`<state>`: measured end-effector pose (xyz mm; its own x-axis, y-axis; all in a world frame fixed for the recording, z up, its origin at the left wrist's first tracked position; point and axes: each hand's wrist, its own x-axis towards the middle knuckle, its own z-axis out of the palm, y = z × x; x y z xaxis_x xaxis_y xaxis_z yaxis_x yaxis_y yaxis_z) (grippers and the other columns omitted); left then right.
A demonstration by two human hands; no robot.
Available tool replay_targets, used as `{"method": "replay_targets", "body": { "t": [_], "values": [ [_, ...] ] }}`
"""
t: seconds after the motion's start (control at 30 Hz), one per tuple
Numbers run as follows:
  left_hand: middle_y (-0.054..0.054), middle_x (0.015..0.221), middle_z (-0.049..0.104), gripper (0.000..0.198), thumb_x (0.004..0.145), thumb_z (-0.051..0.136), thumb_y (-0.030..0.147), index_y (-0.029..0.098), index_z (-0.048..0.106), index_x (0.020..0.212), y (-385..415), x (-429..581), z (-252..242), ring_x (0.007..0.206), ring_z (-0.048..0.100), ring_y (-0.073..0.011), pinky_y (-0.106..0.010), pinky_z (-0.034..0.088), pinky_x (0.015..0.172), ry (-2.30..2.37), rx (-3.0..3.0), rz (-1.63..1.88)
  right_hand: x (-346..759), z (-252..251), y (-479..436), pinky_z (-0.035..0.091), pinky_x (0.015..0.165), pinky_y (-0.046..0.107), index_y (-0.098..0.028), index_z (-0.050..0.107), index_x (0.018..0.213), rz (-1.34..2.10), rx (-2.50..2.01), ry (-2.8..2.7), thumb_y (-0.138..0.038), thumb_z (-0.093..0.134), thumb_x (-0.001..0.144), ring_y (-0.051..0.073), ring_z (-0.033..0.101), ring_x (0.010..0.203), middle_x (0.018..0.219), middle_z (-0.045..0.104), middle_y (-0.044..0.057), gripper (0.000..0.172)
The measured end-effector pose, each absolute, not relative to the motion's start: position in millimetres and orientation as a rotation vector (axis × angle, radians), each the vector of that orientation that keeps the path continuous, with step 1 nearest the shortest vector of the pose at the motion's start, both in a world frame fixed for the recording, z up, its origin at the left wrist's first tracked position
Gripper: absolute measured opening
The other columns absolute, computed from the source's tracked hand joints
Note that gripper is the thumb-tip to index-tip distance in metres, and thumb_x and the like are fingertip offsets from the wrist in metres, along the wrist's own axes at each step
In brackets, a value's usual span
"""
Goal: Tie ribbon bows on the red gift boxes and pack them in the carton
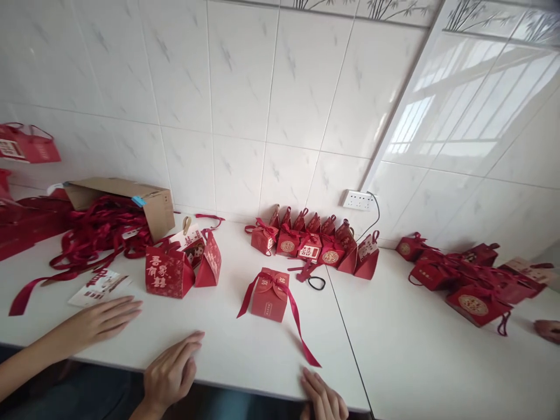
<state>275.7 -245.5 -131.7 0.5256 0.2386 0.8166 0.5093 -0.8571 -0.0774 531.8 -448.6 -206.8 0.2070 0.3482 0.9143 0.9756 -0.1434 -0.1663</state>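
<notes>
My left hand (170, 373) rests palm down at the table's front edge, fingers loosely bent, holding nothing visible. Farther right, my right hand (324, 398) lies on the same edge with its fingers stretched out; the bottom of the picture cuts it off. Between and beyond both hands stands a closed red gift box (269, 301). A dark red ribbon (300, 326) is looped at its top, both tails trailing apart, the longer one ending just above my right hand. Neither hand touches the box.
Another person's hand (98, 324) lies flat at left, near printed cards (98, 289). Behind are a cardboard box (160, 213) spilling ribbons and triangular red boxes (168, 271). Finished-looking boxes (306, 245) line the wall; more boxes (479, 297) sit right. A black band (317, 284) lies nearby.
</notes>
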Motion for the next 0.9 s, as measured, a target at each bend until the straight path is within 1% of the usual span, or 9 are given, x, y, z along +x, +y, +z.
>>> {"method": "replay_targets", "body": {
  "t": [0.07, 0.23, 0.37, 0.47, 0.57, 0.63, 0.73, 0.8, 0.9],
  "values": [
    [0.001, 0.089, 0.074, 0.024, 0.080, 0.039, 0.012, 0.020, 0.060, 0.088, -245, 276, -132, 0.075, 0.070, -0.0127, -0.020, 0.050, 0.067, -0.630, -2.461, -1.258, 532, -208, -448, 0.036, 0.072, 0.034, -0.021, 0.065, 0.096, -0.940, -1.651, -1.261, -0.008, 0.040, 0.077, 0.020, 0.067, 0.080, 0.087, 0.074, 0.003, 0.034],
    [0.001, 0.090, 0.074, 0.022, 0.080, 0.040, 0.012, 0.022, 0.059, 0.086, -246, 276, -132, 0.078, 0.070, -0.0139, -0.021, 0.051, 0.066, -0.657, -2.529, -1.242, 526, -195, -453, 0.034, 0.076, 0.036, -0.020, 0.060, 0.101, -0.798, -1.741, -1.354, -0.008, 0.042, 0.075, 0.022, 0.063, 0.087, 0.100, 0.070, 0.006, 0.033],
    [0.002, 0.091, 0.074, 0.020, 0.080, 0.042, 0.013, 0.024, 0.059, 0.084, -247, 277, -132, 0.077, 0.071, -0.0149, -0.022, 0.053, 0.062, -0.693, -2.586, -1.267, 518, -188, -449, 0.031, 0.078, 0.038, -0.019, 0.056, 0.097, -0.809, -1.798, -1.259, -0.009, 0.040, 0.074, 0.022, 0.059, 0.086, 0.098, 0.067, 0.006, 0.030],
    [0.004, 0.094, 0.074, 0.021, 0.078, 0.044, 0.016, 0.028, 0.059, 0.085, -246, 275, -134, 0.076, 0.071, -0.0174, -0.026, 0.056, 0.057, -0.738, -2.637, -1.292, 514, -188, -443, 0.030, 0.077, 0.038, -0.020, 0.055, 0.093, -0.809, -1.823, -1.185, -0.011, 0.039, 0.071, 0.023, 0.056, 0.083, 0.096, 0.065, 0.006, 0.029],
    [0.007, 0.099, 0.072, 0.026, 0.076, 0.047, 0.019, 0.035, 0.061, 0.090, -242, 273, -137, 0.077, 0.071, -0.0201, -0.030, 0.057, 0.052, -0.750, -2.702, -1.291, 511, -186, -439, 0.030, 0.074, 0.039, -0.020, 0.053, 0.089, -0.794, -1.842, -1.126, -0.010, 0.038, 0.068, 0.022, 0.053, 0.079, 0.094, 0.064, 0.006, 0.027],
    [0.008, 0.101, 0.071, 0.031, 0.075, 0.048, 0.019, 0.039, 0.061, 0.095, -240, 271, -139, 0.079, 0.071, -0.0213, -0.032, 0.058, 0.052, -0.728, -2.739, -1.295, 511, -183, -439, 0.030, 0.073, 0.038, -0.019, 0.052, 0.089, -0.801, -1.840, -1.145, -0.011, 0.038, 0.067, 0.022, 0.052, 0.079, 0.094, 0.063, 0.006, 0.028],
    [0.009, 0.100, 0.071, 0.036, 0.074, 0.050, 0.019, 0.040, 0.060, 0.101, -240, 272, -142, 0.082, 0.071, -0.0219, -0.033, 0.058, 0.056, -0.734, -2.740, -1.339, 511, -180, -440, 0.030, 0.073, 0.038, -0.018, 0.052, 0.092, -0.822, -1.837, -1.195, -0.013, 0.040, 0.068, 0.023, 0.051, 0.081, 0.096, 0.062, 0.006, 0.027],
    [0.009, 0.099, 0.071, 0.035, 0.074, 0.051, 0.019, 0.041, 0.060, 0.100, -242, 274, -142, 0.082, 0.071, -0.0219, -0.033, 0.058, 0.057, -0.775, -2.722, -1.389, 511, -178, -440, 0.030, 0.074, 0.038, -0.018, 0.051, 0.092, -0.818, -1.854, -1.197, -0.014, 0.040, 0.071, 0.023, 0.051, 0.082, 0.097, 0.061, 0.007, 0.024],
    [0.010, 0.097, 0.072, 0.028, 0.076, 0.048, 0.023, 0.040, 0.061, 0.094, -242, 278, -139, 0.078, 0.071, -0.0216, -0.031, 0.055, 0.049, -0.898, -2.725, -1.444, 511, -177, -440, 0.030, 0.074, 0.038, -0.018, 0.051, 0.091, -0.801, -1.879, -1.179, -0.019, 0.040, 0.076, 0.023, 0.051, 0.081, 0.097, 0.060, 0.007, 0.019]
  ]
}}
